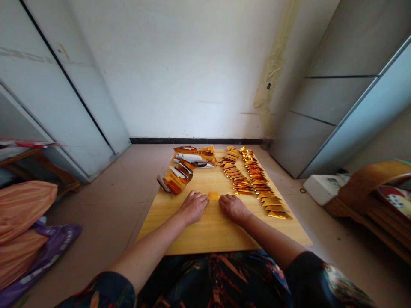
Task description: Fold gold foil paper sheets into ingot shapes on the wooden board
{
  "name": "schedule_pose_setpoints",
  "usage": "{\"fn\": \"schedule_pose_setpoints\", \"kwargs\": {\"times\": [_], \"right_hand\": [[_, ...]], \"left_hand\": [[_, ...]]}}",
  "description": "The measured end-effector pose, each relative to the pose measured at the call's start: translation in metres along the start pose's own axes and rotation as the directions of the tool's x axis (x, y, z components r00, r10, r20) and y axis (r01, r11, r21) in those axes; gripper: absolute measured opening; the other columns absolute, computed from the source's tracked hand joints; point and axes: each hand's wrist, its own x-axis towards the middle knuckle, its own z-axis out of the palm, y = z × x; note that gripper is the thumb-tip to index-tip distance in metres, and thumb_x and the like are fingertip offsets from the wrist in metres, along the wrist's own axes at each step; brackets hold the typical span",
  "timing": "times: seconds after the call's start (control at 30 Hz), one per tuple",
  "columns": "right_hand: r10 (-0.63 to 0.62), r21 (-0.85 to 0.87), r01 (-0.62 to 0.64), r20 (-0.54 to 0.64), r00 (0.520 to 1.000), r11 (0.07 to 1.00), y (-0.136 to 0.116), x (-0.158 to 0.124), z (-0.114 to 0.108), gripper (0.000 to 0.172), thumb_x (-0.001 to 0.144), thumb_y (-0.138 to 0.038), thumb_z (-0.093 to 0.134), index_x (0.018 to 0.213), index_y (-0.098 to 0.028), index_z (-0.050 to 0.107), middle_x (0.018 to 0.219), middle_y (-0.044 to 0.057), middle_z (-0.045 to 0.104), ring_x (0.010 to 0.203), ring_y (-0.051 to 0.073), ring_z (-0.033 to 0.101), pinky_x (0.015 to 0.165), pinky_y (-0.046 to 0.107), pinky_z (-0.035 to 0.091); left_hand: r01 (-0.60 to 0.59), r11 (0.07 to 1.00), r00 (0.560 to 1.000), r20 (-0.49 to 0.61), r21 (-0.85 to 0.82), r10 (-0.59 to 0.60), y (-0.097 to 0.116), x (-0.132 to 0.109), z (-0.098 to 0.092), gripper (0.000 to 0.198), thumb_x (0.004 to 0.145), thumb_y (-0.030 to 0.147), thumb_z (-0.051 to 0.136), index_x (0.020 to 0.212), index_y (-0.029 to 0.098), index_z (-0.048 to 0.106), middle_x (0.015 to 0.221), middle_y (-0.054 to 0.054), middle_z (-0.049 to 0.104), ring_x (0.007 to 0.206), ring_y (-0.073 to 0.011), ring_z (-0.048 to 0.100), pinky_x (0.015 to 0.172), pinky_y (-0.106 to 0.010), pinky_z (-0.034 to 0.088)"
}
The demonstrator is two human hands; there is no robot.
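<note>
A small piece of gold foil paper (213, 196) lies on the wooden table (205, 231) between my two hands. My left hand (194, 207) has its curled fingers on the paper's left end. At the right end, my right hand (233, 208) presses with its fingers bent together. Both hands rest low on the tabletop, and the thumbs are mostly hidden. To the right, folded gold foil pieces (260, 182) stand in a long overlapping row, with a second row of folded foil (236, 173) beside it. Loose gold foil sheets (178, 179) with white backs are heaped at the left.
Behind the table is a white wall (180, 77). A grey refrigerator (321, 94) stands at the right, near a white box (323, 188) and a wooden seat (372, 192). At the left lie an orange plastic bag (25, 214) and a purple bag (54, 244).
</note>
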Motion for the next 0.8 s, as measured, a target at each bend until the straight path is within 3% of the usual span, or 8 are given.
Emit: {"fn": "schedule_pose_setpoints", "kwargs": {"times": [0.3, 0.53, 0.7, 0.8], "right_hand": [[0.046, 0.057, -0.045, -0.013, 0.999, 0.997, 0.000, -0.005, 0.002, 0.019, 0.092, -0.013, 0.042, 0.096, -0.013, 0.061, 0.099, 0.011, 0.057, 0.088, 0.021, 0.048, 0.075, 0.031, 0.040], [0.154, 0.135, -0.147, -0.038, 0.987, 0.980, -0.004, -0.006, 0.002, 0.020, 0.093, -0.014, 0.041, 0.095, -0.014, 0.061, 0.101, 0.011, 0.058, 0.090, 0.021, 0.048, 0.081, 0.031, 0.039], [0.197, 0.176, -0.189, -0.029, 0.980, 0.966, -0.004, -0.005, -0.002, 0.020, 0.093, -0.015, 0.042, 0.094, -0.015, 0.063, 0.101, 0.009, 0.060, 0.094, 0.020, 0.048, 0.082, 0.030, 0.037], [0.206, 0.189, -0.205, 0.017, 0.978, 0.960, -0.001, 0.001, -0.006, 0.022, 0.093, -0.014, 0.042, 0.093, -0.014, 0.064, 0.100, 0.009, 0.061, 0.093, 0.019, 0.049, 0.082, 0.029, 0.037]], "left_hand": [[0.039, 0.995, 0.999, 0.025, -0.091, -0.036, -0.006, -0.003, -0.005, 0.040, 0.080, 0.010, 0.047, 0.112, 0.025, 0.064, 0.126, -0.003, 0.061, 0.109, -0.0203, 0.055, 0.089, -0.039, 0.037], [0.129, 0.968, 0.991, 0.002, -0.216, -0.131, -0.010, -0.006, 0.004, 0.049, 0.073, 0.006, 0.048, 0.113, 0.029, 0.065, 0.125, 0.001, 0.062, 0.112, -0.0194, 0.053, 0.092, -0.039, 0.039], [0.207, 0.948, 0.975, -0.033, -0.243, -0.222, -0.002, -0.003, 0.004, 0.040, 0.076, 0.009, 0.049, 0.104, 0.028, 0.069, 0.120, 0.000, 0.065, 0.109, -0.0196, 0.054, 0.090, -0.040, 0.038], [0.200, 0.960, 0.972, -0.083, -0.193, -0.219, 0.006, 0.006, 0.000, 0.022, 0.082, 0.016, 0.051, 0.086, 0.024, 0.072, 0.105, -0.003, 0.070, 0.103, -0.0205, 0.054, 0.086, -0.039, 0.038]]}}
